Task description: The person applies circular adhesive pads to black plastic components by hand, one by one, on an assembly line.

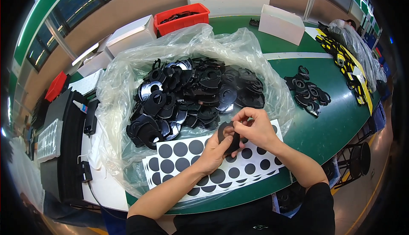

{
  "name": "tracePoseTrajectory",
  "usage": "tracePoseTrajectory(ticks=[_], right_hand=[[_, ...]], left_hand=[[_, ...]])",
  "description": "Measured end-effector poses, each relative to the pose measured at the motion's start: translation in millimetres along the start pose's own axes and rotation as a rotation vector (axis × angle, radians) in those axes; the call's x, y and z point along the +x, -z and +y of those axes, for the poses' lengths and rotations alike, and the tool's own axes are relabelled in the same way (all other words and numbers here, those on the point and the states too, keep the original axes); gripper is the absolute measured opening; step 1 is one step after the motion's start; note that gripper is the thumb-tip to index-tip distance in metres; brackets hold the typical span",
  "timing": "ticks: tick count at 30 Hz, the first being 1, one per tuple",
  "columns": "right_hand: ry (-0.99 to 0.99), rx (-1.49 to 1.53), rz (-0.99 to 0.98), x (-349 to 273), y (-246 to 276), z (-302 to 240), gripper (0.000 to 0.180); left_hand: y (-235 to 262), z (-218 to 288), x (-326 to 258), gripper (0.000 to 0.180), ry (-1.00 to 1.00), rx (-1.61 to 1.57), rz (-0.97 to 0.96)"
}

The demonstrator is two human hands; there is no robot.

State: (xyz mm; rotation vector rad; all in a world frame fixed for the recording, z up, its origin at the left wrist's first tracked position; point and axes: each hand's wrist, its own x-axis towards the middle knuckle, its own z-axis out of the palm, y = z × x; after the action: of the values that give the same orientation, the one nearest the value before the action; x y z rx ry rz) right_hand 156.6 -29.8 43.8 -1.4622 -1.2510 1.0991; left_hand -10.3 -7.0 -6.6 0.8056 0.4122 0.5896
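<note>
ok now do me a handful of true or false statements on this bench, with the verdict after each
1. The left hand holds a black part, with the right hand close over it. True.
2. White sheets lie below the hands. True.
3. Those sheets carry squares. False: they carry dark round dots.
4. A big pile of black parts lies on clear plastic. True.
5. No parts lie to the right of that plastic. False: a smaller group lies there on the green table.
6. Every bin is empty. False: a red bin at the back holds dark pieces.
</note>
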Motion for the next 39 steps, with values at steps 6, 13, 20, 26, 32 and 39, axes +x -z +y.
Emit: tracePoseTrajectory(ticks=[6, 13, 20, 26, 32, 39], right_hand=[[0.38, -0.487, 0.216, 1, -8, 5, 0.024], [0.51, -0.676, 0.11, -3, 5, -7, 0.032], [0.14, -0.389, -0.083, 6, 18, -3, 0.015], [0.242, -0.015, 0.358, 32, 75, 5, 0.013], [0.283, -0.65, 0.96, 30, 197, 38, 0.019], [0.597, -0.844, 0.618, 16, 76, -12, 0.023]], left_hand=[[-8, 5, -2, 0.034, 0.014, 0.172, -0.057], [-2, 3, 0, 0.04, 0.017, 0.179, -0.013], [-3, 12, -2, 0.047, 0.143, -0.002, -0.066], [0, 79, -20, 0.066, -0.122, 0.889, -0.036], [37, 160, -70, 0.036, -0.128, 2.034, 0.27], [61, 139, -66, 0.041, 0.084, 2.208, 0.424]])
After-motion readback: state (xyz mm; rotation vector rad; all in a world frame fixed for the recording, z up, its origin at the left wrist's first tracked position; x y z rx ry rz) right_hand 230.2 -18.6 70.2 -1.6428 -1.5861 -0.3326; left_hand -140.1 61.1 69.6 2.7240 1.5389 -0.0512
